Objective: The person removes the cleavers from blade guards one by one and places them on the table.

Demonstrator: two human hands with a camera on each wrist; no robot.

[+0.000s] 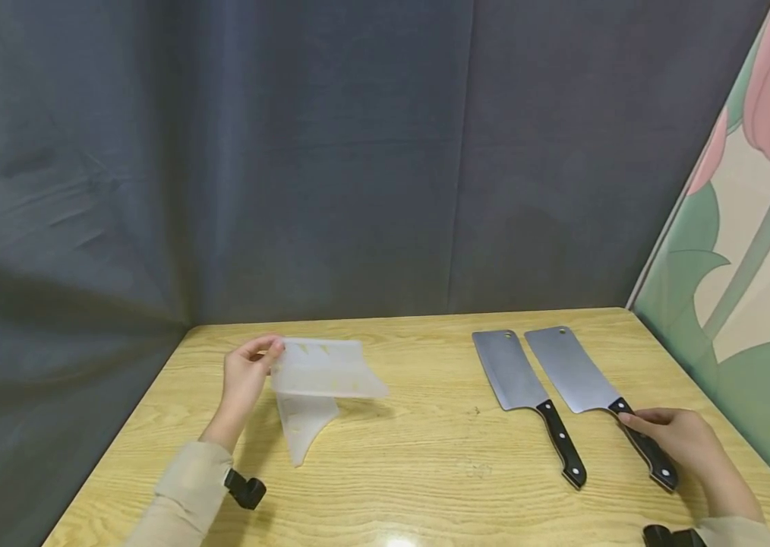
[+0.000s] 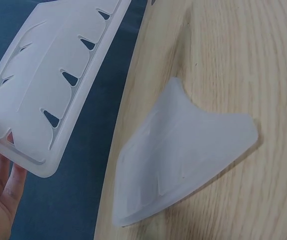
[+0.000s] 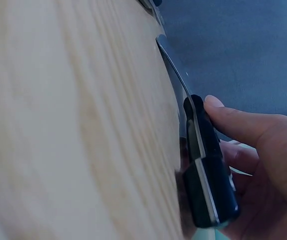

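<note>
My left hand [image 1: 245,374] pinches a corner of a translucent white plastic blade sheath [image 2: 53,75], which has triangular slots along its sides. The raised sheath overlaps a second white plastic sheath [image 2: 178,150] lying on the table in the head view. On the right, my right hand [image 1: 682,441] grips the black riveted handle of a cleaver [image 1: 572,372], thumb along one side and fingers at the other. That cleaver's blade points to the back of the table, close over the wood. Left of it lies another cleaver [image 1: 509,371], turned much the same way.
Both sheaths and cleavers are on a light wood-grain table [image 1: 412,471]. Behind it hangs a dark grey curtain [image 1: 330,167], which also runs down the left side. A panel painted with flowers [image 1: 754,304] borders the right edge.
</note>
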